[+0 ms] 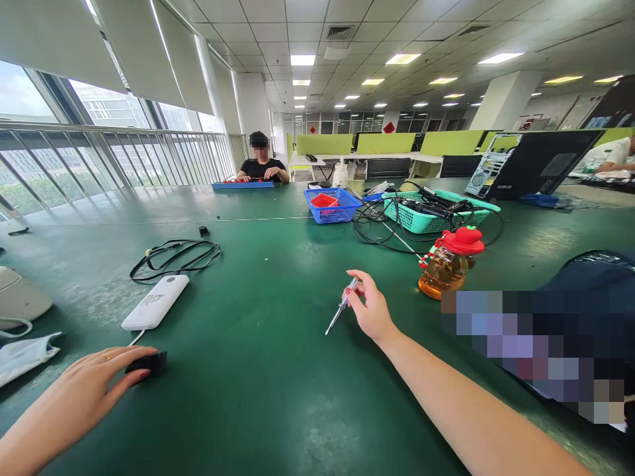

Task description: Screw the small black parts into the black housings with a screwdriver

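At the lower left of the green table (pixel 278 370), my left hand (pixel 106 373) has its fingers closed round a small black object (pixel 151 363). A white power bank (pixel 156 303) with a cable lies just beyond that hand. Right of the middle, my right hand (pixel 368 305) pinches a clear-handled screwdriver (pixel 340 309). Its tip points down and to the left, close to the tabletop. Beyond my right forearm stands a red-lidded bottle (pixel 446 268) of amber liquid.
Ahead are a blue basket (pixel 333 213) with red pieces and a green basket (pixel 421 223) of black cables. A coiled black cable (pixel 173 258) and face mask (pixel 27 354) lie left. Dark fabric (pixel 590 284) is right. Across the table sits a person (pixel 262 168).
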Demonstrator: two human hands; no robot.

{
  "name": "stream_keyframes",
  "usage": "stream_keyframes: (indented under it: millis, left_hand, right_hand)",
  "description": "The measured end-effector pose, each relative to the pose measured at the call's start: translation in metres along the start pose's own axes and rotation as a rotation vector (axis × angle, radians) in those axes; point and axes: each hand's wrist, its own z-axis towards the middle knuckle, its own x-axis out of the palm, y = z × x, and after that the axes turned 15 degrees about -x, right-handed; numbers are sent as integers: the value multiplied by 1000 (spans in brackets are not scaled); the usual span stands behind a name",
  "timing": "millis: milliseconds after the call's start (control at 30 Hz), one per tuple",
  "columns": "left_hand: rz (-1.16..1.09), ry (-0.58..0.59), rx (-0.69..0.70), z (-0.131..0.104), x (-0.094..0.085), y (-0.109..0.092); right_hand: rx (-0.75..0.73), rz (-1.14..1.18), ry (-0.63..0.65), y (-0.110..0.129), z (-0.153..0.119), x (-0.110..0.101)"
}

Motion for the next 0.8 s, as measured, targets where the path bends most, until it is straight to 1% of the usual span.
stream_keyframes:
  millis: [33, 100, 133, 167, 200, 267, 333, 400, 433, 500, 567, 667, 800]
  left_hand:
    - [-27, 71, 24, 5, -8, -16]
    - [-72, 150, 87, 15, -22, -56]
    - [-95, 163, 124, 22, -28, -79]
    - [-127, 152, 169, 28, -32, -103]
    - [-146, 163, 221, 36, -33, -127]
    - [-178, 156, 328, 52, -27, -172]
    - [-207, 155, 422, 69, -13, -211]
    - [-225, 167, 475, 83, 5, -241]
    - [-228, 172, 474, 88, 15, -252]
    - [-233, 189, 461, 95, 32, -267]
    - [-250, 199, 448, 97, 45, -272]
    - [-302, 219, 420, 94, 58, -269]
    - [-402, 289, 299, 94, 68, -260]
  right_hand:
    - [-20, -28, 2, 3, -1, 0]
    - [-88, -102, 4, 11, -3, 0]
    - [-141, -141, 13, 15, -4, 1]
    - [-203, -180, 21, 19, -5, 1]
    - [-272, -211, 38, 23, -6, 1]
    - [-426, -257, 83, 30, -7, 3]
    - [-569, -286, 136, 36, -7, 4]
    - [-666, -307, 181, 41, -6, 4]
    - [-696, -315, 195, 43, -6, 4]
    - [-728, -324, 202, 46, -5, 4]
    - [-738, -322, 207, 47, -4, 4]
    - [-749, -306, 212, 46, -4, 4]
    - [-747, -289, 225, 45, -5, 4]
